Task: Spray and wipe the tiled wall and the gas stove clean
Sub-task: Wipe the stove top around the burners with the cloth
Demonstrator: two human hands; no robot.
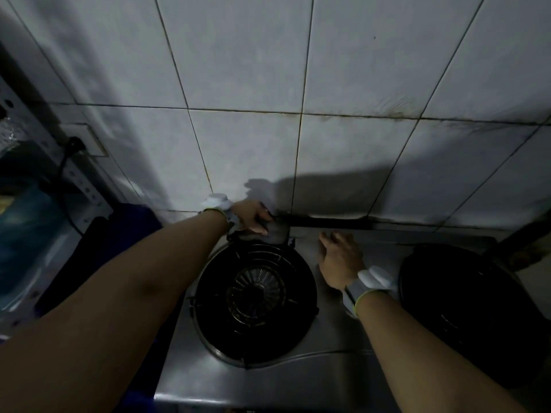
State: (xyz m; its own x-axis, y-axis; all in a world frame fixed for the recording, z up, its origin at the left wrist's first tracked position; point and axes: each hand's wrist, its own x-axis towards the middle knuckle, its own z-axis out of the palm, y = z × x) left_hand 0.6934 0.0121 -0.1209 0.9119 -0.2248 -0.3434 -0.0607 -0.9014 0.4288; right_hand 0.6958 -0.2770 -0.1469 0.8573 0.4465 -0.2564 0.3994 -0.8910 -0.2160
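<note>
Where gas stove (298,380) meets wall (238,70), a cloth (276,232) fills the left grip (250,217)

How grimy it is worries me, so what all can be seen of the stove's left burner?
The left burner is a round black unit sunk in the steel top of the gas stove. A dark grate with thin radial prongs rings a slotted central head; no flame shows. It lies close to the tiled wall. At its far rim the left hand grips a dark grey cloth that seems to touch the grate. The right hand rests flat on the steel beside it.
</note>
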